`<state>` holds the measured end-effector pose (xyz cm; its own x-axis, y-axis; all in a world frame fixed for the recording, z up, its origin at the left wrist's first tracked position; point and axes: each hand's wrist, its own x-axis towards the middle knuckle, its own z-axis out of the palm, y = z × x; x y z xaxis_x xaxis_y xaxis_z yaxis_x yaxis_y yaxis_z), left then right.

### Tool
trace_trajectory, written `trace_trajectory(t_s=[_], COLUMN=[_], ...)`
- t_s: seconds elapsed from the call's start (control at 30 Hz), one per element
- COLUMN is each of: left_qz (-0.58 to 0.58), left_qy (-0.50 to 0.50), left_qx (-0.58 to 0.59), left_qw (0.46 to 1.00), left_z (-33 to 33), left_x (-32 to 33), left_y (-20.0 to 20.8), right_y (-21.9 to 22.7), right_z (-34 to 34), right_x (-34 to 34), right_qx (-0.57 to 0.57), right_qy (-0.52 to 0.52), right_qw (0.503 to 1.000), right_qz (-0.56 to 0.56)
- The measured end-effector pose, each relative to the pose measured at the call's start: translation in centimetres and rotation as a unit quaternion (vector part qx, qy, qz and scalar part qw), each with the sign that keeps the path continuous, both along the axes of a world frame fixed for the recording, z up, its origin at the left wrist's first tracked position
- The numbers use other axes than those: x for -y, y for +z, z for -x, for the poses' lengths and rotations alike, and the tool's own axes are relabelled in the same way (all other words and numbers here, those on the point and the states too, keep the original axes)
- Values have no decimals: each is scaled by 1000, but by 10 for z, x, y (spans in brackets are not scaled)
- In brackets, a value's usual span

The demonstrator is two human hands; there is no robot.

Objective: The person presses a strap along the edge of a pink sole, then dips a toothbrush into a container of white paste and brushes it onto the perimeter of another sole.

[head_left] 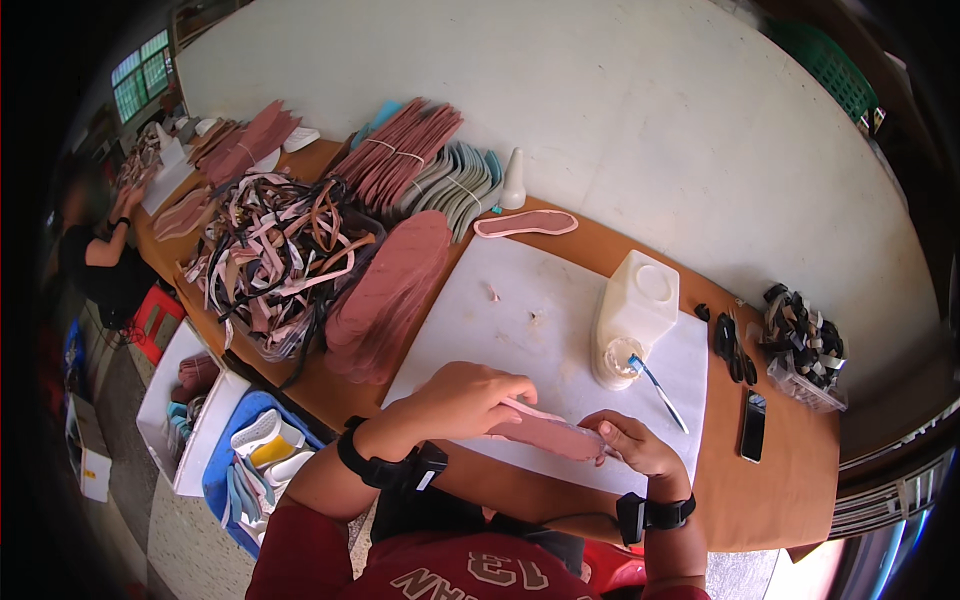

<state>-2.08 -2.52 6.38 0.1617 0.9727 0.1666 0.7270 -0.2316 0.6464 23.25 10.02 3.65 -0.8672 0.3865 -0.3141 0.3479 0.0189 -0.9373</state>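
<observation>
A reddish-brown shoe insole (548, 434) with a pale edge is held between my two hands, above the near edge of a white board (480, 300). My left hand (470, 400) grips its left end, fingers bent over the rim. At the other end, my right hand (632, 440) pinches the insole with thumb and fingers. Beyond my hands stands a white plastic bottle (640, 300) with an open glue-smeared mouth. A blue-and-white brush (658, 392) leans out from that mouth. One pale-rimmed insole (526, 223) lies past the board's far edge.
Fanned reddish insoles (390, 300) lie left of the board, beside a heap of strips (270, 260). Tied insole bundles (400, 150) and a white cone (514, 180) stand behind. To the right are scissors (735, 350), a phone (753, 425) and a clear box (810, 380). Another person (95, 250) sits far left.
</observation>
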Motion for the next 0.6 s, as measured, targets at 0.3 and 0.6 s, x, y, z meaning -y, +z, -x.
trace_trajectory(t_s=[0.3, 0.6], left_qz=[-13, -6], left_qy=[-8, 15], left_qx=[22, 63], left_qw=[1000, 998], left_z=[5, 5], left_x=[6, 5], left_y=[-6, -10], right_y=[1, 6], right_z=[-14, -11], right_x=[-4, 9], right_qx=[-97, -122], right_qy=[-70, -180], right_qw=[992, 938], right_qz=[-50, -270])
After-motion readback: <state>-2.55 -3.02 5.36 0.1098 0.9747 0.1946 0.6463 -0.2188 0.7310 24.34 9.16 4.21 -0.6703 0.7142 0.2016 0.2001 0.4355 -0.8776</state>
